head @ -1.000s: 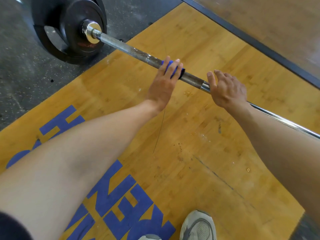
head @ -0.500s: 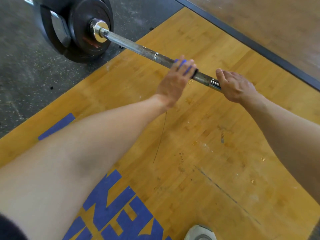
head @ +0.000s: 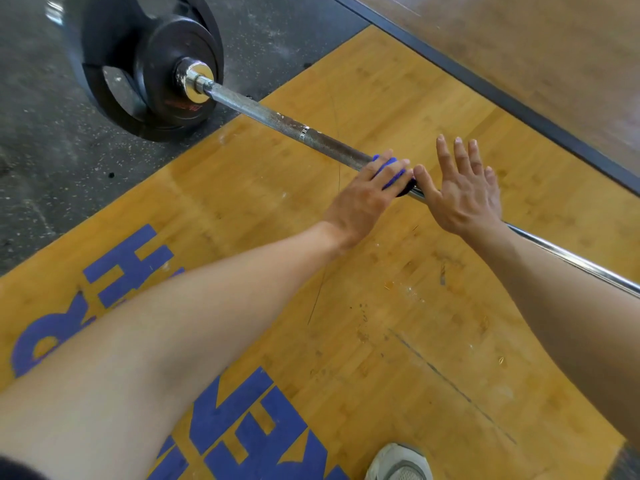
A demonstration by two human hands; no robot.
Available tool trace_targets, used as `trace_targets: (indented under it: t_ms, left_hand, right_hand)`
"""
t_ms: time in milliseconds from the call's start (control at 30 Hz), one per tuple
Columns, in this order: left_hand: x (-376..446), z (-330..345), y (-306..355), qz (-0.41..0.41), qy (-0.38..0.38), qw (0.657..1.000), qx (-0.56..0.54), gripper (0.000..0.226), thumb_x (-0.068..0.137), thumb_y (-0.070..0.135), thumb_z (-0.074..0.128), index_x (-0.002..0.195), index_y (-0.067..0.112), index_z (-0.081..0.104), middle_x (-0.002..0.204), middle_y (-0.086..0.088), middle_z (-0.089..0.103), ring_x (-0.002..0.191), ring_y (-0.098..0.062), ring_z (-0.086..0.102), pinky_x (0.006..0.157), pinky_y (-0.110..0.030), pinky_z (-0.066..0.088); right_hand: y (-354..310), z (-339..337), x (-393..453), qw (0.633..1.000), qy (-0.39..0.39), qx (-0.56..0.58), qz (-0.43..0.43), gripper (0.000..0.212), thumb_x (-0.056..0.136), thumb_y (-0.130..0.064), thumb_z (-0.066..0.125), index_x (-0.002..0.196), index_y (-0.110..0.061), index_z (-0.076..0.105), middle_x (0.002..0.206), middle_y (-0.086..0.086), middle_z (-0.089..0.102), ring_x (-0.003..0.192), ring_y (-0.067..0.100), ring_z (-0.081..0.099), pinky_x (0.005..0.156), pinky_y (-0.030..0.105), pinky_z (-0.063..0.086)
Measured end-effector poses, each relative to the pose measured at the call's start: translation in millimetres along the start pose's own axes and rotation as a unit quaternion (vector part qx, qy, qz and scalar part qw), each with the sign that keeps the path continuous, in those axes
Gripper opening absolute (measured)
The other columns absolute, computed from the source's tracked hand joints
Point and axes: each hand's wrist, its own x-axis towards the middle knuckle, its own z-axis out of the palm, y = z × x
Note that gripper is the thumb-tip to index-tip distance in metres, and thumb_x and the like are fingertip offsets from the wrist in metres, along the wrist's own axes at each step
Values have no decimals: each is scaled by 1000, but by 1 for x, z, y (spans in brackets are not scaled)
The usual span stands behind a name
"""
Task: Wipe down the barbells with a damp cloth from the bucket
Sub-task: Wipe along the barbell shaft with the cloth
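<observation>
Yellow bamboo-like boards make up the lifting platform [head: 398,306], painted with large blue letters [head: 131,261] near the lower left and bordered by speckled black rubber floor [head: 41,140] at the upper left. Across the platform lies the barbell [head: 277,119], its steel shaft running from the upper left toward the right edge, dull and flecked with white near the sleeve, bright and polished farther right. Black weight plates [head: 152,67] sit on the barbell's left end, resting on the rubber floor. The left hand [head: 363,199] lies over the shaft near its middle, its fingers [head: 394,168] curled down and clamped on a blue cloth [head: 389,173] that wraps the bar. Just beside it, the right hand [head: 460,195] rests its palm on the shaft, its fingers [head: 457,154] spread apart and stretched out, gripping nothing. A grey-white shoe [head: 398,462] shows at the bottom edge.
</observation>
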Motion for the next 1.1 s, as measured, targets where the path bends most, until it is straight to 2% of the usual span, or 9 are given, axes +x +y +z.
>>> trace_targets:
  t_ms: [67,233,333,433,600,733,800,967,1100]
  left_hand:
    - [-13,-11,-18,15,4,1000,-1,65,89,-8,25,146,7,53,148,-14,54,139,-37,48,116,-43,41]
    - [-31,-22,-39,-193,-2,981,-29,66,87,-23,52,148,3,49,152,-17,46,148,-41,33,119,-46,37]
    - [-40,-17,-1,-75,-2,997,14,60,89,-11,43,148,3,49,151,-15,50,144,-41,39,121,-45,34]
    - [-60,-31,-17,12,6,999,38,68,84,-14,36,146,9,54,147,-8,56,137,-34,51,112,-36,41]
    - [-94,-58,-57,-187,-51,981,-9,81,85,-26,48,156,11,36,161,-7,35,154,-32,22,117,-34,37]
    - [-105,-57,-13,-80,-26,996,1,68,81,-18,42,144,4,55,148,-10,54,142,-38,45,116,-38,39]
    - [-119,-60,-21,-63,-39,997,-35,72,81,-24,46,146,7,53,149,-11,52,143,-37,43,114,-39,40]
    - [-150,-76,-55,-273,-45,960,-34,81,83,-31,45,154,8,40,160,-9,36,155,-34,20,118,-43,38]
    - [-151,-69,11,-138,-19,989,-39,65,82,-19,37,140,1,58,144,-14,57,140,-40,47,111,-40,46]
  right_hand:
    - [-4,2,-8,1000,-4,4,-4,83,92,-82,7,161,-38,-1,171,1,0,156,17,-8,125,50,6]
    - [-10,6,-28,1000,-15,5,-5,81,92,-80,-2,161,-38,-4,171,0,-2,156,17,-9,126,50,4]
    - [-17,9,-42,1000,-16,-3,-2,80,93,-79,2,161,-37,-3,171,1,1,157,19,-6,125,51,7]
    - [-22,11,-57,1000,-22,-2,-2,80,93,-80,2,161,-38,-3,171,1,2,157,19,-5,125,51,7]
    - [-33,17,-83,1000,-25,-6,-9,83,90,-81,0,161,-38,-4,170,2,4,157,20,-3,125,50,8]
    - [-43,23,-106,1000,-12,-16,-4,83,91,-80,2,161,-37,-1,170,4,10,157,21,2,124,51,10]
    - [-48,25,-117,1000,-9,-19,1,83,90,-80,1,161,-37,0,170,4,11,157,21,4,124,51,11]
    - [-60,34,-141,999,15,-34,2,85,90,-80,3,162,-34,7,168,7,19,156,23,11,123,52,15]
    - [-66,39,-154,999,24,-40,0,85,91,-80,6,161,-32,12,166,9,25,154,25,18,121,54,18]
